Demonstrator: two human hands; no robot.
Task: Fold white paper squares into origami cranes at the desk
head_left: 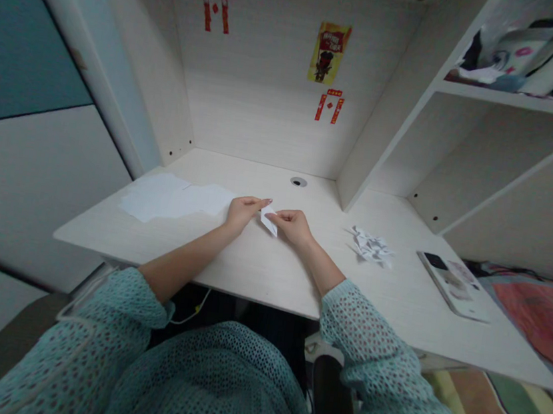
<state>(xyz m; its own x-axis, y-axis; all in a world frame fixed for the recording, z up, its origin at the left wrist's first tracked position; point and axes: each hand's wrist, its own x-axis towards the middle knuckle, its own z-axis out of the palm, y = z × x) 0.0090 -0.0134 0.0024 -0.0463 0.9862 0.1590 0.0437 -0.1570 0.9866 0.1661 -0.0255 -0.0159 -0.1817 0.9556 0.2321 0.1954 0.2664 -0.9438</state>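
Note:
A small piece of folded white paper [269, 222] is held above the middle of the desk, between my two hands. My left hand [244, 211] pinches its upper left corner between thumb and fingers. From the other side, my right hand [293, 225] grips the right edge, thumb on the near face. The paper's lower end points down toward the desk front. Flat white paper sheets [161, 196] lie spread to the left of my left hand. Off to the right sits a small heap of folded white paper pieces [371, 246].
A white tablet or phone-like device [452, 286] lies on the right part of the desk [229, 265]. A round cable hole [298, 182] is near the back panel. An upright divider [392, 127] and a loaded shelf [522, 97] stand at the right.

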